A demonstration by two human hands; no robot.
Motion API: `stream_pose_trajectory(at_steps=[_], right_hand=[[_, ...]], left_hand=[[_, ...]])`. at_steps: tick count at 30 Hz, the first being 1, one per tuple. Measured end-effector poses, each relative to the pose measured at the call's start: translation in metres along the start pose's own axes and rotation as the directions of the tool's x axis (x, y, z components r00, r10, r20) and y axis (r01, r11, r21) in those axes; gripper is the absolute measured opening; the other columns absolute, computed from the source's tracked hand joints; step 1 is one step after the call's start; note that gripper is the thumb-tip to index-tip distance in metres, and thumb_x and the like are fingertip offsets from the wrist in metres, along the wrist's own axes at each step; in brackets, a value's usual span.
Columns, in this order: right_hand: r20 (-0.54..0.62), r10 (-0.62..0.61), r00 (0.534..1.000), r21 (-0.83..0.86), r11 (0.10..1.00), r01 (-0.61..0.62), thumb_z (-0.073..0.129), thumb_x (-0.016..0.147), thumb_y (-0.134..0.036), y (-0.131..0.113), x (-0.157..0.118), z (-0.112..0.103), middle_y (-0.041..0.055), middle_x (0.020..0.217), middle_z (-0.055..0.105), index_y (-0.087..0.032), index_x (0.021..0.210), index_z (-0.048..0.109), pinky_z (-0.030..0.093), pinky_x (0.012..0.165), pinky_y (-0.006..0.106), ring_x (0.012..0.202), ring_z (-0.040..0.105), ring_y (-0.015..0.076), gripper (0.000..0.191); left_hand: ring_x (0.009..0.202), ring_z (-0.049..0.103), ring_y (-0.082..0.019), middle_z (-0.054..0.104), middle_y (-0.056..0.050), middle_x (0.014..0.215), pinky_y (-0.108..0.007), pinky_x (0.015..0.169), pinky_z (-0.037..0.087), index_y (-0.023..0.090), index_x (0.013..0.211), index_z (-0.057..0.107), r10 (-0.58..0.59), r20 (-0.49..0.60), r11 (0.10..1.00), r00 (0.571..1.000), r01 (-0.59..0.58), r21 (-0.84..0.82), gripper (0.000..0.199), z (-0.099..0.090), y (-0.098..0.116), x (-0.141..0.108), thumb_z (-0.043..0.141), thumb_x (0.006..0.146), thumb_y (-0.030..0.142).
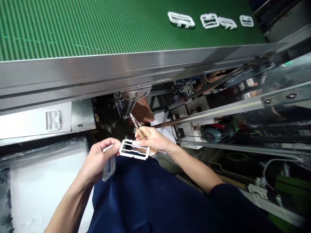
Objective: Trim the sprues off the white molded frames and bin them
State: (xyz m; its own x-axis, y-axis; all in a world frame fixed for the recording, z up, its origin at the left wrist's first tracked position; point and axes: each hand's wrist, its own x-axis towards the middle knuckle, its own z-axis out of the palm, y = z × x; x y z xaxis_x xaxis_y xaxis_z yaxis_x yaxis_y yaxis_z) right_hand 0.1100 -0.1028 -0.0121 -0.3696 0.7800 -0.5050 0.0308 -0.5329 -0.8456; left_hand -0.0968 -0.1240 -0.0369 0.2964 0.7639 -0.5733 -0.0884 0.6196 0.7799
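My left hand [100, 158] is closed on white plastic frames. One frame [108, 169] hangs down from its fingers, and its fingertips also pinch the left end of another white plastic frame [134, 149]. That second frame lies nearly flat before my body, its slots showing. In my right hand [152, 139] is a pair of nippers [138, 124] with tan handles, tips pointing up and away from the frame. The right thumb rests on this frame's upper right edge. Some of the right fingers are hidden behind the handles.
Several white plastic frames [181, 20] lie on the green conveyor belt [85, 26], behind its metal side rail [97, 72]. One more frame [52, 120] sits on a white ledge at left. Below it is a plastic-lined box [46, 187]. Metal bars and machinery fill the right side.
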Motion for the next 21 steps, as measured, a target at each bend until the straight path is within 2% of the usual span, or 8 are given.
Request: stream_pose_trajectory(at_steps=[4, 7, 10, 14, 21], right_hand=[[0.059, 0.104, 0.993, 0.140, 0.984, -0.111, 0.075, 0.059, -0.021, 0.008, -0.001, 0.006, -0.0046, 0.065, 0.054, -0.015, 0.079, 0.054, 0.040, 0.053, 0.018, 0.056, 0.051, 0.0064, 0.030], [0.109, 0.153, 0.982, 0.185, 0.968, -0.172, 0.074, 0.060, -0.017, 0.007, -0.001, 0.010, -0.0038, 0.066, 0.056, -0.015, 0.079, 0.054, 0.038, 0.049, 0.017, 0.053, 0.049, 0.0049, 0.028], [0.119, 0.131, 0.984, 0.175, 0.973, -0.150, 0.074, 0.059, -0.018, 0.002, -0.002, 0.013, -0.0037, 0.067, 0.056, -0.014, 0.079, 0.054, 0.039, 0.050, 0.017, 0.054, 0.049, 0.0051, 0.028], [0.145, 0.060, 0.988, 0.099, 0.992, -0.075, 0.076, 0.059, -0.021, -0.002, -0.002, 0.018, -0.0037, 0.067, 0.056, -0.014, 0.082, 0.055, 0.042, 0.059, 0.020, 0.061, 0.052, 0.0073, 0.032], [0.188, 0.054, 0.981, -0.055, 0.998, -0.045, 0.075, 0.060, -0.023, -0.009, -0.002, 0.030, -0.0034, 0.071, 0.055, -0.015, 0.083, 0.054, 0.044, 0.064, 0.021, 0.066, 0.053, 0.0082, 0.033]], left_hand=[[0.049, 0.044, -0.008, 0.051, 0.002, 0.061, -0.017, 0.043, 0.035, 0.016, 0.070, 0.057, 0.006, -0.008, 1.000, 1.000, -0.006, 0.013, 0.020, -0.007, 0.000, -0.003, 0.069, 0.072, 0.031], [0.048, 0.043, -0.007, 0.050, 0.003, 0.059, -0.016, 0.043, 0.034, 0.015, 0.072, 0.057, -0.035, 0.011, 0.999, 0.999, 0.035, -0.038, 0.021, -0.011, -0.002, -0.004, 0.069, 0.072, 0.032], [0.047, 0.043, -0.007, 0.050, 0.004, 0.057, -0.015, 0.042, 0.034, 0.016, 0.073, 0.056, -0.058, 0.065, 0.989, 0.996, 0.067, -0.135, 0.024, -0.014, -0.007, -0.004, 0.071, 0.070, 0.035], [0.048, 0.047, -0.008, 0.052, 0.003, 0.060, -0.016, 0.044, 0.039, 0.017, 0.074, 0.056, -0.056, 0.124, 0.960, 0.991, 0.087, -0.266, 0.024, -0.020, -0.018, -0.004, 0.073, 0.069, 0.033], [0.048, 0.051, -0.010, 0.056, 0.001, 0.062, -0.017, 0.043, 0.040, 0.016, 0.076, 0.057, -0.013, 0.138, 0.942, 0.990, 0.059, -0.330, 0.022, -0.031, -0.033, -0.005, 0.073, 0.070, 0.030]])
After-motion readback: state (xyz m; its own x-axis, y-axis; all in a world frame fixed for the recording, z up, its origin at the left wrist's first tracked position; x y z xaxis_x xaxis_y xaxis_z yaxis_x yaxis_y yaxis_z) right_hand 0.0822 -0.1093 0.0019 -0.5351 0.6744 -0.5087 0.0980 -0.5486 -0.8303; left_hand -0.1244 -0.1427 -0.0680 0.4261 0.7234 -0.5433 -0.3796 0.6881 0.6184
